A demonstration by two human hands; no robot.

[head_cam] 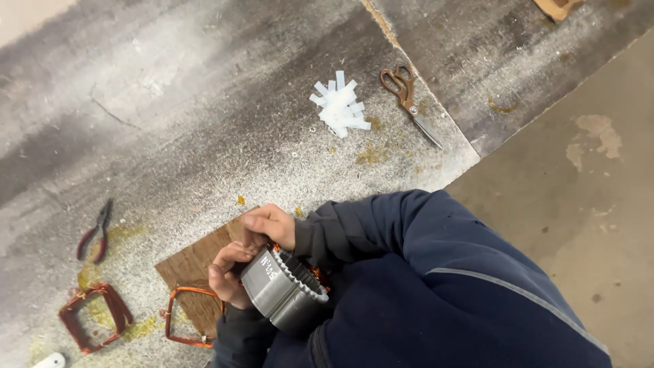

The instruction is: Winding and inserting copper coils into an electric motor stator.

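Observation:
A grey metal stator core (281, 289) with a toothed inner ring rests against my lap, tilted toward me. My left hand (228, 272) cups its left side from below. My right hand (271, 223) reaches over the top rim with fingers curled onto the core's edge. Bits of copper wire show at the rim by my right wrist. Both arms wear dark blue sleeves. A loop of copper wire coil (187, 315) lies on a brown wooden board (197, 262) just left of my left hand.
A second reddish copper coil (94, 317) lies at lower left. Red-handled pliers (97, 232) sit on the grey worn surface. A pile of white paper strips (340, 105) and rusty scissors (409, 102) lie farther away. Beige floor is at the right.

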